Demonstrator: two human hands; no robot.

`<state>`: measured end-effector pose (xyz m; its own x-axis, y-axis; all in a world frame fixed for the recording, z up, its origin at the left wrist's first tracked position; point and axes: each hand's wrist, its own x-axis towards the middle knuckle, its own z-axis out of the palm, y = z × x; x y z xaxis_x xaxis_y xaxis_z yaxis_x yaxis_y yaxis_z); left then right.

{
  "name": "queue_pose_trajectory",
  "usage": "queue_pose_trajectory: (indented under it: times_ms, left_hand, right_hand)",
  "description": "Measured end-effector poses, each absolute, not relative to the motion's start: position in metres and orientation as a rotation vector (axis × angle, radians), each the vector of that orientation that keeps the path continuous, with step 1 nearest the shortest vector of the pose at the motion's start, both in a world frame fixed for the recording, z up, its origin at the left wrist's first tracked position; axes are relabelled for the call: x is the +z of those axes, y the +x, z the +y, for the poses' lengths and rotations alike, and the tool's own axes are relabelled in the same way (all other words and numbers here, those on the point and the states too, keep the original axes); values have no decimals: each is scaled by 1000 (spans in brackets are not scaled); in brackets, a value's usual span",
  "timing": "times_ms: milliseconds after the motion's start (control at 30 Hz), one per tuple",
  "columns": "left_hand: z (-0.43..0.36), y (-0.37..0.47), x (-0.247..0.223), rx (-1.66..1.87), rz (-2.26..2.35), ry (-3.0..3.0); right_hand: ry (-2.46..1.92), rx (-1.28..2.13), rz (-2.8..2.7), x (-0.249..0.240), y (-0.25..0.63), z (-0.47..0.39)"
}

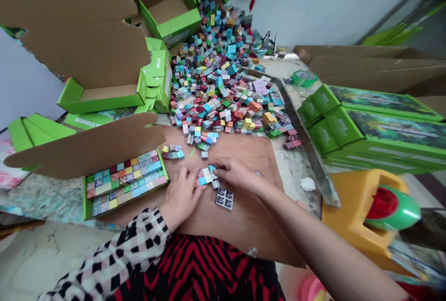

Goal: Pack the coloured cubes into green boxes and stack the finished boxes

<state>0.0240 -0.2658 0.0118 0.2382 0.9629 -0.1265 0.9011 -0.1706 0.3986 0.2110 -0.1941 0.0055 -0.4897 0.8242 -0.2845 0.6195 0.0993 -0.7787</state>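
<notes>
A short row of small patterned cubes (204, 176) lies on the brown board between my hands. My left hand (181, 195) grips the row's left end, fingers bent and thumb along the near side. At its right end, my right hand (234, 173) has its fingers pinched on a small blue cube (212, 169). A grey checked cube (215, 184) sits just below those fingertips. Nearer to me lies a black-and-white block of cubes (224, 198). An open green box (127, 188) with rows of patterned cubes stands left of my left hand.
A large heap of loose cubes (216, 78) spreads behind the brown board (258, 219). A metal bar (308, 140) edges it on the right. Closed green boxes (369, 129) and a yellow plastic holder (348, 226) stand at right. Another open box (108, 94) is at left.
</notes>
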Motion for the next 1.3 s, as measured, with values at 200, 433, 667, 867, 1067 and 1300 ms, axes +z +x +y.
queue_pose_trajectory:
  times_ms: [200, 433, 667, 867, 1067, 1300]
  left_hand:
    - [-270, 16, -1, 515, 1650, 2011]
    - [-265, 23, -1, 498, 1578, 1995]
    - [-266, 23, 16, 414, 1597, 2045]
    - [-271, -1, 50, 563, 1601, 2123]
    - [-295, -78, 68, 596, 1752, 2135]
    - [-322, -143, 61, 474, 1946, 2013]
  right_hand:
    - [-1427, 1242, -2319, 14, 220, -197]
    - [-1495, 1091, -2417, 8, 212, -194]
    - [-1498, 932, -2502, 14, 207, -198]
    - [-1324, 722, -2397, 41, 180, -204]
    - [-1229, 681, -2538, 68, 97, -219]
    - [-1163, 843, -2735, 65, 20, -232]
